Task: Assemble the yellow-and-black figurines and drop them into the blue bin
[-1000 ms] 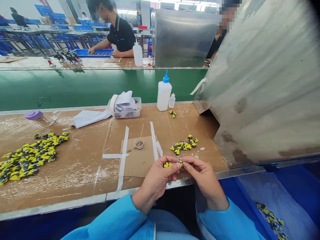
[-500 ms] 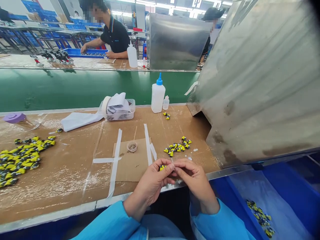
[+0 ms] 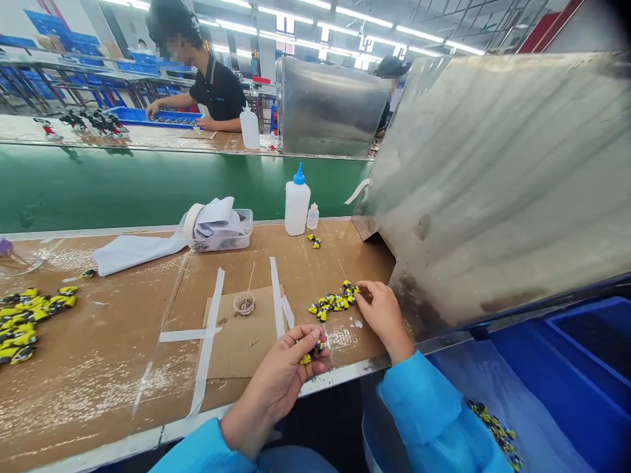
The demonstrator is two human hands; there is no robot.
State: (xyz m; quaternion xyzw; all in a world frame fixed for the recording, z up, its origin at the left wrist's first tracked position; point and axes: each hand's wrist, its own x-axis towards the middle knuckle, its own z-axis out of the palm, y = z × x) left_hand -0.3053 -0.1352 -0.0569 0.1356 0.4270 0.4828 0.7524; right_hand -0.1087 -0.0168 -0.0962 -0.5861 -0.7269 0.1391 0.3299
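Observation:
My left hand (image 3: 279,374) sits near the front of the brown cardboard-covered bench and pinches a small yellow-and-black moulded piece (image 3: 306,359) between its fingers. My right hand (image 3: 382,316) is apart from it, with bunched fingertips at the right edge of a small heap of similar pieces (image 3: 331,303). Whether those fingertips hold a piece is hidden. A larger heap of the same pieces (image 3: 29,325) lies at the far left of the bench. A few more (image 3: 314,242) lie near the bottles.
A blue-capped glue bottle (image 3: 298,203) and small bottle (image 3: 312,217) stand behind a taped cardboard sheet (image 3: 241,341). A plastic box (image 3: 221,231) and white cloth (image 3: 138,255) lie left. A steel shroud (image 3: 493,184) looms right; a blue bin (image 3: 537,368) sits below. A co-worker (image 3: 217,92) sits beyond a green conveyor (image 3: 148,187).
My hands have parted: my right hand has moved right to the small heap, while my left keeps its piece. The whole view has swung, shifting the bench left in the frame.

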